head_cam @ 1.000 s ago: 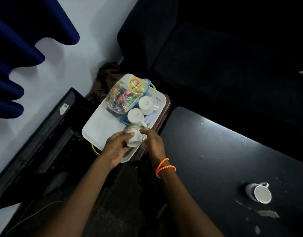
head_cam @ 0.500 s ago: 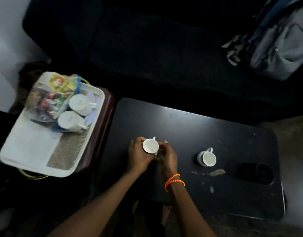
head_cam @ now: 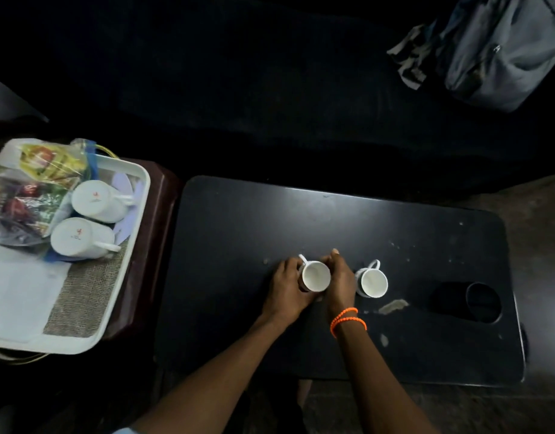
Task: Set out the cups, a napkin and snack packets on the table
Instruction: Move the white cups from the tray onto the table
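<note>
Your left hand (head_cam: 287, 288) and right hand (head_cam: 340, 281) clasp the cup (head_cam: 315, 276) mid-frame on the table (head_cam: 238, 245); the remaining cups (head_cam: 91, 220) lie far left, nearer your left.

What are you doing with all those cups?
A person is setting out cups. Both hands, left hand and right hand, hold a cup on the black table, beside another cup already there. Two more cups and the snack packets wait on the tray.

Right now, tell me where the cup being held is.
The held cup stands upright on the black table between both hands, just left of the other upright cup.
</note>
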{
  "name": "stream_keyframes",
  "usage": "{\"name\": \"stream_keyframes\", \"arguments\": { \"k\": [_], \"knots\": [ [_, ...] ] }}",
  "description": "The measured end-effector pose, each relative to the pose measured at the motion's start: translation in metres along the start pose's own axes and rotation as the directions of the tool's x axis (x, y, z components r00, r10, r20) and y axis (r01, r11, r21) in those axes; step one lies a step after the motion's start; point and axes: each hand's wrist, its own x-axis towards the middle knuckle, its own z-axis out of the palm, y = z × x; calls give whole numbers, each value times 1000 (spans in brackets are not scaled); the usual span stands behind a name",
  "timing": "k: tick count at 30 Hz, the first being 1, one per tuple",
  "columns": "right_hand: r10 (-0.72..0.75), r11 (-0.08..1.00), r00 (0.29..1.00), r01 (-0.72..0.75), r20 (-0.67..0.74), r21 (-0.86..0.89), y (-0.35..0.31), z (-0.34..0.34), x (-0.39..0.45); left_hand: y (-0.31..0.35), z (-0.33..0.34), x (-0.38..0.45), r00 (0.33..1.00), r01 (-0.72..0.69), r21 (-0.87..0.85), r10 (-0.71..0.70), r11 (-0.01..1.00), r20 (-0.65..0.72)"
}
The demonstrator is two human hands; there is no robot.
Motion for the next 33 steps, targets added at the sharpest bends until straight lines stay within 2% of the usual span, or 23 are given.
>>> {"name": "stream_keyframes", "arguments": {
  "k": [2, 7, 10, 14, 17, 19, 21, 23, 24, 25, 27, 29, 31, 33],
  "knots": [
    [-50, 995, 998, 48, -26, -90, -2, -5, 1, -1, 2, -3, 997, 37, -48, -34, 998, 68],
    [-173, 955, 984, 161, -27, -250, -10, -6, 7, 7, 13, -1, 985, 126, -184, -101, 975, 140],
    [-367, 841, 930, 335, 8, -425, -15, -1, 8, 6, 12, -1, 979, 169, -204, -140, 964, 148],
    [-595, 654, 796, 561, 113, -508, -27, 23, -4, -3, -24, 2, 974, 203, -166, -216, 965, -65],
    [-602, 604, 756, 642, 258, -472, -33, 64, -26, -13, -82, 7, 925, 126, -163, -175, 979, -337],
    [-537, 599, 735, 678, 414, -427, -33, 101, -44, -22, -133, 7, 857, 26, -91, -69, 996, -510],
    [-438, 604, 691, 700, 575, -381, -33, 141, -69, -33, -186, 1, 775, -39, 92, 88, 995, -626],
    [-383, 599, 613, 734, 691, -320, -31, 179, -97, -48, -231, -7, 666, -9, 221, 171, 975, -726],
    [-367, 599, 578, 746, 729, -290, -30, 197, -112, -57, -250, -11, 601, 51, 230, 154, 972, -784],
    [-340, 611, 557, 743, 758, -272, -28, 214, -125, -65, -268, -15, 538, 126, 186, 90, 974, -838],
    [-234, 660, 553, 694, 800, -287, -26, 246, -149, -80, -297, -19, 443, 283, -47, -174, 958, -880],
    [-100, 690, 560, 635, 822, -348, -21, 271, -165, -94, -321, -18, 398, 407, -327, -488, 853, -777],
    [-11, 692, 555, 604, 832, -394, -14, 289, -174, -100, -336, -17, 421, 400, -609, -727, 685, -542],
    [40, 732, 576, 539, 816, -416, -9, 297, -180, -96, -341, -20, 513, 324, -812, -812, 485, -280]
  ]
}}
